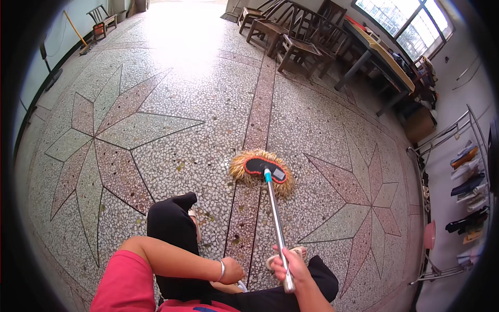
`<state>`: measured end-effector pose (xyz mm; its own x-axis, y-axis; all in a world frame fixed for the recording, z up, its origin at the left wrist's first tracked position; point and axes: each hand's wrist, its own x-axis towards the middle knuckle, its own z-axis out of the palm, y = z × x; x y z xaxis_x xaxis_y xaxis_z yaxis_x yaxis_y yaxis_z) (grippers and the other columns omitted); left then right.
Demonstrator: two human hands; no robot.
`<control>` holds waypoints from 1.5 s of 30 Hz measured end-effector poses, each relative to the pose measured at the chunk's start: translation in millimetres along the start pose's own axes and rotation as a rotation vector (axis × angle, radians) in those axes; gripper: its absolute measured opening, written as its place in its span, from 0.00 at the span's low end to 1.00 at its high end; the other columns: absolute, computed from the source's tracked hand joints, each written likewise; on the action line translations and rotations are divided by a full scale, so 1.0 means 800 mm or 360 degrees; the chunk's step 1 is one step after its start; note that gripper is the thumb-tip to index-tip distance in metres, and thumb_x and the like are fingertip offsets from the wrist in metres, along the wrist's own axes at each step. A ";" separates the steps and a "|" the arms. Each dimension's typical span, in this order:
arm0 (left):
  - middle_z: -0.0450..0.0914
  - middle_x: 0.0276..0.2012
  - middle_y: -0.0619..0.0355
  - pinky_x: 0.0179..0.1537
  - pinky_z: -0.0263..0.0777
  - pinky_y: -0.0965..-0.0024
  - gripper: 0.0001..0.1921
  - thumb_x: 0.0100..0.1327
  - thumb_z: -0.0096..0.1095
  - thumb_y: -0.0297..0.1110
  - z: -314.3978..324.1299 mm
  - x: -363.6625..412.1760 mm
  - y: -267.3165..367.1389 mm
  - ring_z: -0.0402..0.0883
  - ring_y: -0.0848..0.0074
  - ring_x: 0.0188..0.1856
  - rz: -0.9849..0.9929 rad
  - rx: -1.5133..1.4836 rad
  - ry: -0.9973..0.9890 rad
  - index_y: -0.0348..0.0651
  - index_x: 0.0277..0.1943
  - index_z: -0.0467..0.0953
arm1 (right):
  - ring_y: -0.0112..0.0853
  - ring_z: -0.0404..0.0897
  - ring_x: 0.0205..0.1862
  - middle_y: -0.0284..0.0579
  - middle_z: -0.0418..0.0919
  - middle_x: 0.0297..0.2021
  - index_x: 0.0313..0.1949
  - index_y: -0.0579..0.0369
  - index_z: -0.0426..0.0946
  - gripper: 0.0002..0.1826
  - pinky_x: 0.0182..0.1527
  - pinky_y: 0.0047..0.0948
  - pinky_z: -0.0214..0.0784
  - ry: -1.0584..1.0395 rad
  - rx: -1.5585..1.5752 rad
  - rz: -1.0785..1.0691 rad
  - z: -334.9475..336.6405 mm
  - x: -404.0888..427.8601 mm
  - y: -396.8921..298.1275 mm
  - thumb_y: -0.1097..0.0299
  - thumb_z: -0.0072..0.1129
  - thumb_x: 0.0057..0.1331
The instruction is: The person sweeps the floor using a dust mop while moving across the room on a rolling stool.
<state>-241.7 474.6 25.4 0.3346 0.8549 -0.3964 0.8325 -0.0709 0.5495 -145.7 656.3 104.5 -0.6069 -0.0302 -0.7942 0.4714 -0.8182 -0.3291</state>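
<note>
My right hand is wrapped around the lower end of a silver metal mop handle. The handle runs forward to a turquoise collar and a curved mop head with a black backing, red-orange edging and shaggy tan and white fringe. That head rests on the terrazzo floor, across a reddish strip. My left hand, wearing a silver bracelet, is curled between my knees. Beside its fingers shows a pale curved piece; whether the hand grips it is hidden.
Wooden chairs cluster at the back right beside a table under the window. Along the right wall stands a metal rack hung with clothes, with a pink basin by it. A small chair and a yellow pole are far left.
</note>
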 end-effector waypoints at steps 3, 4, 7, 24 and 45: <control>0.79 0.27 0.50 0.27 0.72 0.60 0.10 0.56 0.48 0.33 -0.013 0.009 -0.007 0.80 0.61 0.31 -0.0118 0.0034 -0.0028 0.40 0.39 0.73 | 0.22 0.58 0.15 0.35 0.61 0.19 0.44 0.50 0.62 0.13 0.14 0.21 0.54 0.0016 -0.0057 -0.0143 0.017 0.071 -0.039 0.57 0.38 0.68; 0.80 0.36 0.51 0.35 0.73 0.62 0.12 0.57 0.47 0.34 -0.024 0.009 -0.007 0.79 0.63 0.40 -0.0197 0.0025 -0.0123 0.41 0.40 0.75 | 0.20 0.57 0.15 0.35 0.61 0.19 0.43 0.50 0.62 0.13 0.13 0.18 0.53 0.0064 -0.0076 -0.0200 0.023 0.094 -0.049 0.56 0.38 0.68; 0.80 0.36 0.51 0.35 0.73 0.63 0.12 0.57 0.48 0.33 -0.024 0.017 -0.014 0.79 0.63 0.41 -0.0270 0.0011 -0.0036 0.41 0.40 0.76 | 0.20 0.57 0.16 0.34 0.61 0.20 0.42 0.48 0.63 0.13 0.15 0.17 0.53 0.0032 0.0106 -0.0249 0.027 0.131 -0.057 0.55 0.40 0.67; 0.79 0.28 0.51 0.27 0.72 0.60 0.10 0.58 0.46 0.33 0.008 -0.007 -0.002 0.80 0.61 0.32 -0.0053 0.0068 0.0036 0.41 0.41 0.72 | 0.20 0.55 0.14 0.33 0.57 0.21 0.51 0.53 0.61 0.18 0.13 0.20 0.53 -0.0109 0.0206 0.0024 0.023 -0.041 0.055 0.56 0.35 0.69; 0.80 0.35 0.49 0.36 0.73 0.63 0.11 0.53 0.52 0.32 -0.026 0.023 -0.003 0.80 0.62 0.39 -0.0181 0.0019 -0.0103 0.38 0.38 0.76 | 0.20 0.57 0.12 0.31 0.59 0.16 0.41 0.47 0.66 0.10 0.09 0.17 0.49 0.0238 0.0221 0.0160 0.012 -0.099 0.075 0.58 0.42 0.66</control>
<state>-246.6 501.3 31.8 0.2653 0.8227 -0.5027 0.8717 0.0181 0.4897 -75.5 604.2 153.0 -0.4549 -0.0385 -0.8897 0.4257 -0.8869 -0.1793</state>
